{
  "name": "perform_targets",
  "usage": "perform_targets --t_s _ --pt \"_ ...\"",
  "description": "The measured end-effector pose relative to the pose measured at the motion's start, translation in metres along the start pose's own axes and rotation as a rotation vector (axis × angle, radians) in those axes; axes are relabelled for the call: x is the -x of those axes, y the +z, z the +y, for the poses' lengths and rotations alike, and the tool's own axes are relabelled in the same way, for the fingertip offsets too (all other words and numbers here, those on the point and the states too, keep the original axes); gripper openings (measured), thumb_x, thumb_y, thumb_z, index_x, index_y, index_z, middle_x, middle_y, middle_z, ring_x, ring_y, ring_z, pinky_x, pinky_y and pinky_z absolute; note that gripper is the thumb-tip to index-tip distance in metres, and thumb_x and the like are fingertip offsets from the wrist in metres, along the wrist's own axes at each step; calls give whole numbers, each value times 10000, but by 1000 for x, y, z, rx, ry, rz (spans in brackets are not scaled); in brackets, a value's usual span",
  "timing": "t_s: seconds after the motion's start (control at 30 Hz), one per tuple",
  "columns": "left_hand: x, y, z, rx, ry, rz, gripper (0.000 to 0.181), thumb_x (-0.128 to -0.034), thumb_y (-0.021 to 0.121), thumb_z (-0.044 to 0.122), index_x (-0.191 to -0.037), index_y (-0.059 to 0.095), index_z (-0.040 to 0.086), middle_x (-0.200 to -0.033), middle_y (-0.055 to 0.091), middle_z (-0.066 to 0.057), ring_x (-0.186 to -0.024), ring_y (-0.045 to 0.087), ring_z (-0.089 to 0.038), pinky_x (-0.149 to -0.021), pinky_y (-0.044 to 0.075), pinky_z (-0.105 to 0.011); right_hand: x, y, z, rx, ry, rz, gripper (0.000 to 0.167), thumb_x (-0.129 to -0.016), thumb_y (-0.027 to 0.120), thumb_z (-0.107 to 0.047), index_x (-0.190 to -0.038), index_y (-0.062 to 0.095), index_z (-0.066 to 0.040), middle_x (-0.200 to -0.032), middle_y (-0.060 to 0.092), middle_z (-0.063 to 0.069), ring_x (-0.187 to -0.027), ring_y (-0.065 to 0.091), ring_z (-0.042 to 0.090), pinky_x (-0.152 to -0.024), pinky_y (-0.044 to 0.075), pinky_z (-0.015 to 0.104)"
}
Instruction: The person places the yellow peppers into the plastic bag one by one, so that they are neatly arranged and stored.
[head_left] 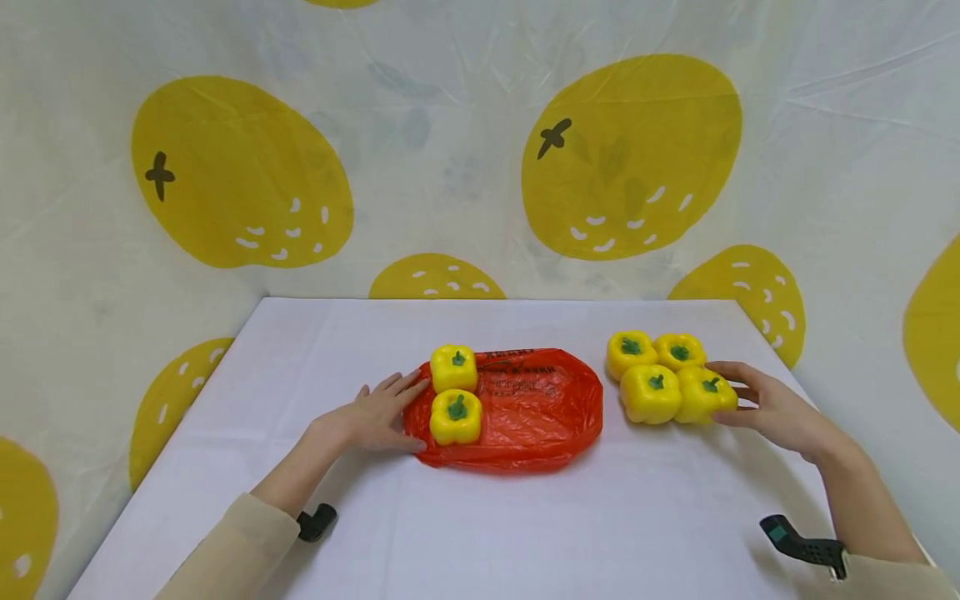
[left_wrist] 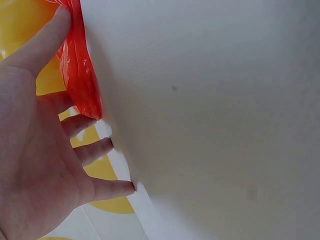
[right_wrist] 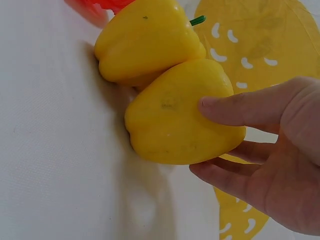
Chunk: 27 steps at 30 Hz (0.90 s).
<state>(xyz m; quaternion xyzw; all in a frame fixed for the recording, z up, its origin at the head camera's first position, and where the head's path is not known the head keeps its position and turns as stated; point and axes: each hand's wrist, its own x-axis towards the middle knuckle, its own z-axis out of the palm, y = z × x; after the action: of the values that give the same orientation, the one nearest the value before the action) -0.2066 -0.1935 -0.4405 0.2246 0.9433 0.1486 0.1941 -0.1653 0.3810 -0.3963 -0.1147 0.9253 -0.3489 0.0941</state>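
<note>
A red plastic bag (head_left: 536, 408) lies flat on the table, with two yellow peppers (head_left: 456, 417) standing on its left part. My left hand (head_left: 375, 417) touches the bag's left edge, fingers spread; the left wrist view shows the thumb and some fingers of this hand (left_wrist: 45, 160) against the red plastic (left_wrist: 82, 75). Right of the bag several yellow peppers (head_left: 649, 394) stand close together. My right hand (head_left: 780, 408) holds the front right pepper (head_left: 697, 398) between thumb and fingers. In the right wrist view the hand (right_wrist: 270, 150) grips that pepper (right_wrist: 175, 120), which leans against its neighbour (right_wrist: 145, 42).
A white cloth covers the table (head_left: 450, 533). Behind and at both sides hangs a pale curtain (head_left: 442, 167) printed with large yellow fruit. Dark wrist devices (head_left: 806, 546) sit below both hands.
</note>
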Motion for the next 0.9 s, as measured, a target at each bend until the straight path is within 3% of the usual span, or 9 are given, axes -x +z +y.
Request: perform_targets --t_s 0.07,0.27,0.57,0.9 --pt "0 0 0 0 1 -1 1031 -842 775 575 -1649 256 196 -1705 164 -82 -1538 129 -400 -1128 110 -770 1 0 1 -9 -5 -5 697 -968 717 -136 -1527 343 48 -1516 369 324 -1294 432 581 -944 549 503" --pt "-1 2 0 -13 6 -3 1030 -847 762 590 -1650 250 198 -1708 155 -75 -1537 131 -400 -1131 117 -764 3 -2 1 -5 18 -7 700 -963 734 -185 -1509 359 42 -1509 376 324 -1282 439 603 -952 497 626" --pt "0 3 0 -1 15 1 1033 -845 765 586 -1648 256 183 -1706 160 -87 -1533 140 -407 -1128 118 -769 5 -10 -5 50 34 -10 689 -962 745 -244 -1498 407 25 -1492 415 309 -1207 539 549 -917 532 610" --pt "-1 2 -1 -8 1 3 1028 -845 768 578 -1650 251 202 -1708 156 -75 -1537 135 -397 -1134 117 -760 10 -31 -23 129 49 20 731 -947 765 -313 -1509 415 -3 -1492 441 288 -1232 517 563 -915 528 603"
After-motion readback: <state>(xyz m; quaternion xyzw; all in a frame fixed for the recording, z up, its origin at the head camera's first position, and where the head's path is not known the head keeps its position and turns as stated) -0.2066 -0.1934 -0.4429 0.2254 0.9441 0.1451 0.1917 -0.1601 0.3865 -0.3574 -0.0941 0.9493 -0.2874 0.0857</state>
